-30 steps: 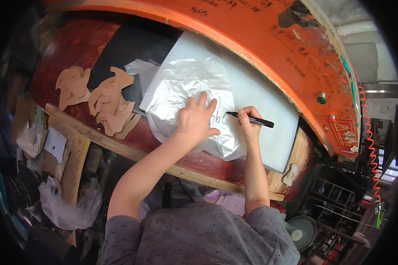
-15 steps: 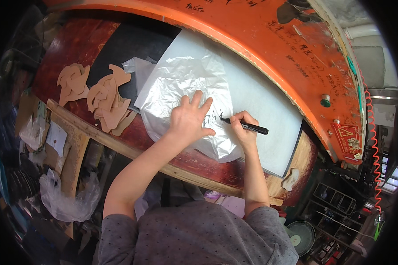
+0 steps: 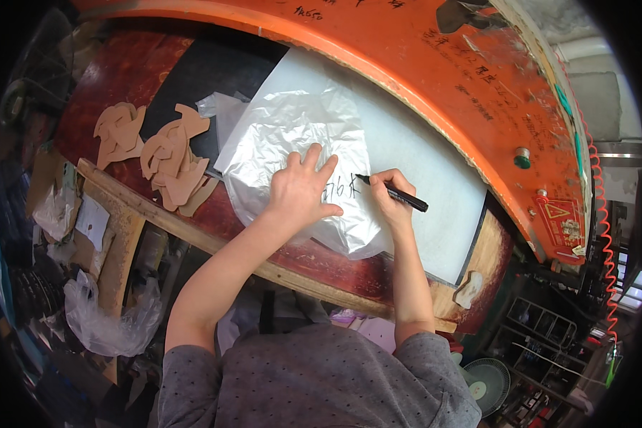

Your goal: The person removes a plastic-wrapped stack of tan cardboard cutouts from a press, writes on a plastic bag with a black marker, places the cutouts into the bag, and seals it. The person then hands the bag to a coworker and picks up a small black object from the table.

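Note:
A crumpled whitish plastic bag lies spread over the work surface, with black handwriting near its right side. Pressed flat on it, fingers spread, my left hand keeps to the left of the writing. My right hand is closed round a black marker pen, whose tip points left at the upper end of the last written mark. Whether the tip touches the plastic I cannot tell. Beneath the bag is a smooth white board.
Tan cut-out pieces lie in loose piles to the left, by a black sheet. An orange machine beam arches over the far side. A wooden rail edges the table. A white scrap lies at the right end.
The marker has moved slightly up, and more strokes now show in the last written mark. My left hand stays spread on the bag.

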The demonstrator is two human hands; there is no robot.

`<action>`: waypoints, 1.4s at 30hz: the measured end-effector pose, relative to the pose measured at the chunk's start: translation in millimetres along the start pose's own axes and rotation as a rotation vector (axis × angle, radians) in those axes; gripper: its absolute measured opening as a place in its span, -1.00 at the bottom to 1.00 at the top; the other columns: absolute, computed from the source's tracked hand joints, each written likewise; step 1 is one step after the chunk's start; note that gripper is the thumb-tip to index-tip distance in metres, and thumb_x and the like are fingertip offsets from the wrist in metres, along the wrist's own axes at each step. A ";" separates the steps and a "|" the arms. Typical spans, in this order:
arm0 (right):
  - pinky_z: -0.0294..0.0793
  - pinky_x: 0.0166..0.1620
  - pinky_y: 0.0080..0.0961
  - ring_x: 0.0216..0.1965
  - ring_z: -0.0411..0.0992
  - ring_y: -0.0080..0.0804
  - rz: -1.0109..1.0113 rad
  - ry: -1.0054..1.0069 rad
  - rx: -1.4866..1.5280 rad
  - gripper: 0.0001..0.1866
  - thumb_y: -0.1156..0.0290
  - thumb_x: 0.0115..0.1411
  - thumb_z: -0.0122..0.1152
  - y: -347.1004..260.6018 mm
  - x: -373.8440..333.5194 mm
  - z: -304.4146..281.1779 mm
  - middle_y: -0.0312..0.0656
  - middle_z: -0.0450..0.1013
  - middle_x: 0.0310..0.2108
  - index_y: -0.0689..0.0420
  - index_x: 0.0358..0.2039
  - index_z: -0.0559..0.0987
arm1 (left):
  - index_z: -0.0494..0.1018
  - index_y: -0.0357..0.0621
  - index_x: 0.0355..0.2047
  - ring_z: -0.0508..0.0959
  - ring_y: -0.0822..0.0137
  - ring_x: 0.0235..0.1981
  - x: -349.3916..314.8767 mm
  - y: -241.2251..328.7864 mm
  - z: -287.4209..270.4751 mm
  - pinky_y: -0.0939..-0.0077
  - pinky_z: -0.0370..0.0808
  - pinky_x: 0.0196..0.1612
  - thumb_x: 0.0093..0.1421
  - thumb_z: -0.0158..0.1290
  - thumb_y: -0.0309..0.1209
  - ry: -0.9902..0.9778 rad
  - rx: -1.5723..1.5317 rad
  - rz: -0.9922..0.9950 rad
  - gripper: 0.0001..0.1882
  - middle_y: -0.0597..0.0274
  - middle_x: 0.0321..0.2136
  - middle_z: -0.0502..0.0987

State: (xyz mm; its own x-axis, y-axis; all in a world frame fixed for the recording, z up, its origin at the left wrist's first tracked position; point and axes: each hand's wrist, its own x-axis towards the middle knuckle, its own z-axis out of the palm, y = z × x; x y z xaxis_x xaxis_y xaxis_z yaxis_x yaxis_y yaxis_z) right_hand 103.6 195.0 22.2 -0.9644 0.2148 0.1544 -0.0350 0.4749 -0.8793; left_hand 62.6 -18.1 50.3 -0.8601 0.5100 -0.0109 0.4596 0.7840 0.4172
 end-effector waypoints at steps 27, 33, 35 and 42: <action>0.23 -0.49 -0.53 -0.60 0.25 -0.53 -0.141 -0.078 0.045 -0.76 0.37 0.01 0.23 17.5 2.5 -4.4 -0.26 0.32 -0.67 0.22 -0.64 0.42 | 0.31 0.08 0.12 0.37 0.14 -0.12 -1.5 -2.5 2.3 0.39 0.58 -0.31 -0.30 0.31 0.10 0.027 0.054 0.030 -0.07 0.16 0.09 0.23; 0.12 -0.51 -0.69 -0.57 0.17 -0.74 0.056 0.124 0.194 -0.78 0.41 0.10 0.20 13.2 1.8 -5.4 -0.46 0.28 -0.66 0.17 -0.62 0.42 | 0.29 0.11 0.13 0.36 0.09 -0.08 -2.0 -2.0 -0.4 0.26 0.53 -0.22 -0.29 0.32 0.06 -0.010 -0.014 0.011 -0.08 0.14 0.11 0.21; 0.12 -0.53 -0.68 -0.60 0.16 -0.74 0.075 0.117 0.161 -0.77 0.39 0.10 0.22 13.1 1.8 -4.9 -0.46 0.27 -0.69 0.18 -0.62 0.43 | 0.29 0.10 0.12 0.36 0.09 -0.08 -2.3 -1.4 -1.2 0.26 0.53 -0.22 -0.29 0.32 0.06 -0.015 -0.006 0.010 -0.08 0.14 0.11 0.20; 0.12 -0.55 -0.68 -0.63 0.16 -0.74 0.030 0.099 0.078 -0.75 0.37 0.10 0.24 20.3 4.3 -4.2 -0.44 0.28 -0.72 0.19 -0.62 0.43 | 0.29 0.10 0.13 0.36 0.11 -0.08 -1.7 -1.7 -0.2 0.29 0.54 -0.22 -0.29 0.31 0.08 -0.023 0.001 0.009 -0.07 0.14 0.12 0.20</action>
State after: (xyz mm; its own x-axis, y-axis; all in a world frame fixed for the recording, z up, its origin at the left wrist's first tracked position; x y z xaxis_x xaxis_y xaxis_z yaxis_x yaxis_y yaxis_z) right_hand 99.8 209.2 6.9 -0.9347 0.3133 0.1676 -0.0302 0.4000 -0.9160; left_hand 63.3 -20.4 49.8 -0.8508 0.5247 -0.0280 0.4673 0.7800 0.4161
